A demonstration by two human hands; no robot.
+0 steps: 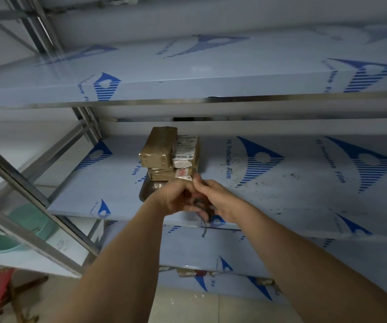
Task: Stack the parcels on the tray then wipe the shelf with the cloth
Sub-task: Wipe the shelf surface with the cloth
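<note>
On tray [144, 194]: parcels [164, 157], stacked.

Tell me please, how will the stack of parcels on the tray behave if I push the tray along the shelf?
The stack of parcels stands two layers high on the tray, so it may shift or topple under a quick push. Their wrapping looks glossy, which probably lets the top ones slide. The shelf carries smooth protective film, so the tray should glide easily.

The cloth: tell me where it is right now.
In the head view, the cloth is bunched between the left hand and right hand, just in front of the parcels stacked on the tray.
</note>
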